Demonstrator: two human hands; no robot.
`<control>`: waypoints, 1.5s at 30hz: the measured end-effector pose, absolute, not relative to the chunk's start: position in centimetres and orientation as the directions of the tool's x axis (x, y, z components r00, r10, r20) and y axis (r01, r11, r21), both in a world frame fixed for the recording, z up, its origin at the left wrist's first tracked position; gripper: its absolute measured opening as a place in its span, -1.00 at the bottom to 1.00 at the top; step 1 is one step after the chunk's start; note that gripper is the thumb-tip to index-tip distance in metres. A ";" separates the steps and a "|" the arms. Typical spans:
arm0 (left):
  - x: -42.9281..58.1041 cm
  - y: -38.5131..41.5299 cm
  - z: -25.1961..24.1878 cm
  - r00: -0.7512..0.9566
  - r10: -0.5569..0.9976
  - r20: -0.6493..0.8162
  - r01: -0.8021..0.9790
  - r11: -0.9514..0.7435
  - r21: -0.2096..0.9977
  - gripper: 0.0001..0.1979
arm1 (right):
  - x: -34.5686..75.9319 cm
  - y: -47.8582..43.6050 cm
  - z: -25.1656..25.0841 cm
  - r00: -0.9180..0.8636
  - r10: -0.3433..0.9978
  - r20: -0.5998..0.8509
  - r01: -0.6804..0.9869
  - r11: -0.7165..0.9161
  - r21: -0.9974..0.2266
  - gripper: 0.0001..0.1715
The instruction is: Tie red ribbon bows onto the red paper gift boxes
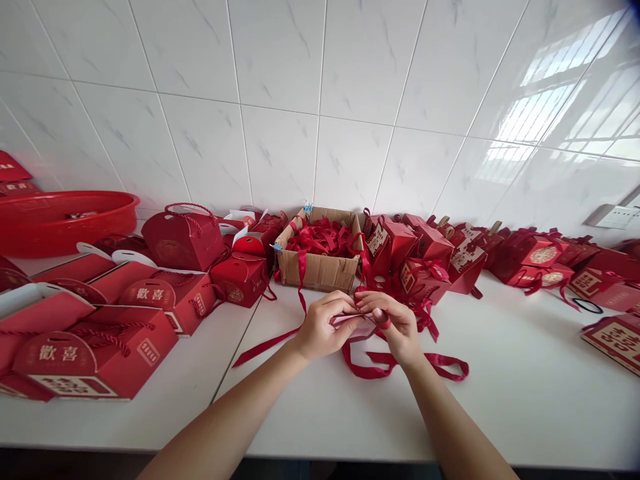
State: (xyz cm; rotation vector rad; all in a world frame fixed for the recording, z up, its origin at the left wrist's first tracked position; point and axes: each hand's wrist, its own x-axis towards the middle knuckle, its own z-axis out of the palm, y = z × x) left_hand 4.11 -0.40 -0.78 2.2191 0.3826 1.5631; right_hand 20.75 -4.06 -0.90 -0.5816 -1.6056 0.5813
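My left hand (327, 325) is closed, its fingers pinching the top edge of a small red gift box (364, 329). From the other side my right hand (399, 325) closes on a red ribbon (384, 320) at the top of that box. Most of the box is hidden behind my fingers. Loose ribbon ends (370, 370) trail on the table below the box and to its right. Directly behind the hands stands a cardboard box (317, 272) filled with tangled red ribbons (325, 237), one of which hangs over its front.
Red gift boxes with rope handles (105, 353) crowd the left side, in front of a red plastic basin (65, 220). Several ribbon-tied boxes (425, 280) line the wall to the right. A black ring (588, 305) lies on the white table (500, 400); a tiled wall rises behind.
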 end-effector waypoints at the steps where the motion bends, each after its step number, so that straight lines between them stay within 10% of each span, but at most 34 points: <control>1: 4.1 -0.4 -0.8 0.337 0.443 0.831 -0.004 -0.882 0.472 -0.94 | 20.8 -4.1 -0.9 -0.095 0.682 0.725 0.036 0.730 -0.682 -0.81; 15: 4.4 -0.1 -0.7 0.258 0.446 0.857 0.035 -0.891 0.453 -0.97 | 21.5 -3.8 -1.1 -0.136 0.807 0.575 -0.222 0.541 -0.811 -0.76; 32: 5.1 0.8 -1.8 0.205 0.664 0.719 -0.017 -0.732 0.681 -0.86 | 21.8 -3.2 -0.5 -0.119 0.827 0.549 -0.127 0.536 -0.835 -0.61; 39: 4.6 1.3 -2.7 0.236 0.671 0.703 0.109 -0.737 0.667 -0.79 | 24.7 -2.6 -1.7 -0.293 0.916 0.274 0.324 0.365 -0.873 -0.53; 45: 4.7 0.6 -2.8 0.349 0.512 0.785 0.140 -0.857 0.497 -0.66 | 27.4 -5.3 -2.3 -0.199 0.896 0.398 0.473 0.443 -0.762 -0.54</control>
